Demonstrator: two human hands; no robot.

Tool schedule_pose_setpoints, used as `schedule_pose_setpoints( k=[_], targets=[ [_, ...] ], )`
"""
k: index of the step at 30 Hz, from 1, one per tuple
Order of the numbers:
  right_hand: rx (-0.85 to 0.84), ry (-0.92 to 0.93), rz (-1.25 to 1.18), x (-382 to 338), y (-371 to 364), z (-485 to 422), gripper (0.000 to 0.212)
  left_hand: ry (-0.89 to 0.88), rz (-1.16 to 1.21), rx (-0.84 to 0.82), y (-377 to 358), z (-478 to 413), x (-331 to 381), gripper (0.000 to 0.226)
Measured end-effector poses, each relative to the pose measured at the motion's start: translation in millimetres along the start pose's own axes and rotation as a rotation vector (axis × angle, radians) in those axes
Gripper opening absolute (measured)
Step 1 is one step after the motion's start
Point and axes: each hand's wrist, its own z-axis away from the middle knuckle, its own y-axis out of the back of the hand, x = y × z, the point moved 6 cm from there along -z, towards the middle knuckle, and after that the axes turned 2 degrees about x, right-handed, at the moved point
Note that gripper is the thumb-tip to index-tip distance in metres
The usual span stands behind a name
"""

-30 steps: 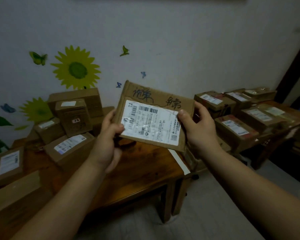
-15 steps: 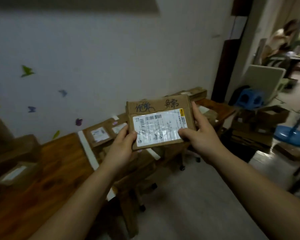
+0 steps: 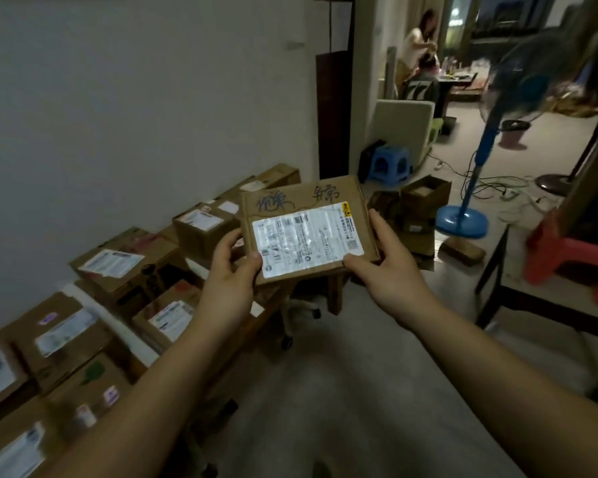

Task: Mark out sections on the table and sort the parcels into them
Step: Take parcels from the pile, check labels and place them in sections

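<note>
Carried rightward past stacked boxes [image 3: 201, 229], the flat parcel [image 3: 308, 232] looks light and stiff; left hand [image 3: 232, 274] and right hand [image 3: 392, 270] fingers [image 3: 377, 220] pinch its near corners.

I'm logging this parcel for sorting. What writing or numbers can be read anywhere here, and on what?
"异常" (likely): marker handwriting, top right of the held parcel; the pair to its left is unclear.
"77": dark top of a seated person in the far room.
Shipping label print: too small.
Labels on table parcels: blurred.
</note>
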Motion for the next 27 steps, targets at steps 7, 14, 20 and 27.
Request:
schedule_pose_setpoints(
  k=[7, 14, 20, 27],
  targets=[
    [0.027, -0.033, 0.052, 41.1, 33.8, -141.4, 0.071, 0.017, 0.048, -0.042, -87.4, -147.4, -10.3, 0.045],
    [0.127, -0.049, 0.099, 61.6, 99.4, -268.0, 0.065, 0.02, 0.011, -0.183, -190.5, -258.4, 12.0, 0.056],
    [0.069, -0.073, 0.159, 112.9, 134.8, -379.9, 0.062, 0.061, -0.063, -0.155, -262.0, -345.8, -8.0, 0.063],
    [-0.185, 0.01, 0.207, 147.8, 148.2, -491.1, 0.033, 0.203, -0.018, -0.048, -316.7, -411.0, -28.4, 0.063]
  ],
)
